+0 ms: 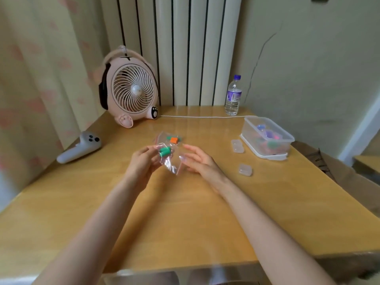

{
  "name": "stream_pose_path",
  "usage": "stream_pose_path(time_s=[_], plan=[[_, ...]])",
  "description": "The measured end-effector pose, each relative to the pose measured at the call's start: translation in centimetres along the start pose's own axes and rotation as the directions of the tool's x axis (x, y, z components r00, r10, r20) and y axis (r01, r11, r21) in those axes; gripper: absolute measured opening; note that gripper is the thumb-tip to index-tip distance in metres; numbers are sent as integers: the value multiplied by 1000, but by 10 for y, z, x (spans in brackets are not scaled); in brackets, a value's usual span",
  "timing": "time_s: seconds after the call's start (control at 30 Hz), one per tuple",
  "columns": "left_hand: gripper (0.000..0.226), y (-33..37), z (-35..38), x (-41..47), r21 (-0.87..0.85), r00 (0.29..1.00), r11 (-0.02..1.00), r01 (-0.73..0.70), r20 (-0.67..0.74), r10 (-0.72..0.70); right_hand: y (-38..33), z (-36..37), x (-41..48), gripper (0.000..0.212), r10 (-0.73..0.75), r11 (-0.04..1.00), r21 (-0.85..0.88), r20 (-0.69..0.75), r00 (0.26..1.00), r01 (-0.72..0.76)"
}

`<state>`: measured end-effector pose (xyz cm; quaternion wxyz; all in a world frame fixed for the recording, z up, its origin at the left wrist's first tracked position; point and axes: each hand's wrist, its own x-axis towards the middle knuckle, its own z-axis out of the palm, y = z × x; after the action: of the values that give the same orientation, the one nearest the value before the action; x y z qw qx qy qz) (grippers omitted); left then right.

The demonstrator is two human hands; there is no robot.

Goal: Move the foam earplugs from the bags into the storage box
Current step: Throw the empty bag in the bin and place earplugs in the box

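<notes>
My left hand (141, 161) pinches a small clear bag (171, 161) that holds green foam earplugs (164, 151), lifted just above the table. My right hand (198, 159) is beside the bag's right edge with fingers extended, and whether they grip the plastic is unclear. A second clear bag (167, 138) with green and orange earplugs lies flat on the table just beyond. The clear storage box (249, 128) stands open at the right and holds several coloured earplugs, blue, purple, pink and green.
Two small clear cases (237, 146) (245, 170) lie left of the box. A pink fan (131, 89), a white cable (201, 117) and a water bottle (233, 96) sit at the back. A grey controller (80, 149) lies at the left. The wooden table (185, 212) is bare near me.
</notes>
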<state>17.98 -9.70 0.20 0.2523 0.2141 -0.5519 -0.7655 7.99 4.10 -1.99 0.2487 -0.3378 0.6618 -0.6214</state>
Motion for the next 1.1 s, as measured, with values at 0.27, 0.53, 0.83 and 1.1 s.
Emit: stream_pose_path(time_s=[0.27, 0.53, 0.83, 1.1], plan=[[17, -36, 19, 22, 157, 985, 984, -86, -136, 108, 2, -17, -3, 30, 69, 977, 214, -237, 969, -17], [72, -52, 16, 18, 710, 750, 281, -646, 522, 405, 0, -24, -2, 29, 179, 954, 285, -290, 940, -94], [17, -41, 21, 11, 527, 880, 705, -476, 286, 380, -5, -22, -3, 34, -109, 994, -28, -292, 950, 105], [12, -31, 26, 3, 239, 948, 930, -278, 222, 226, -3, -21, -1, 19, -113, 993, -17, -266, 957, 113]])
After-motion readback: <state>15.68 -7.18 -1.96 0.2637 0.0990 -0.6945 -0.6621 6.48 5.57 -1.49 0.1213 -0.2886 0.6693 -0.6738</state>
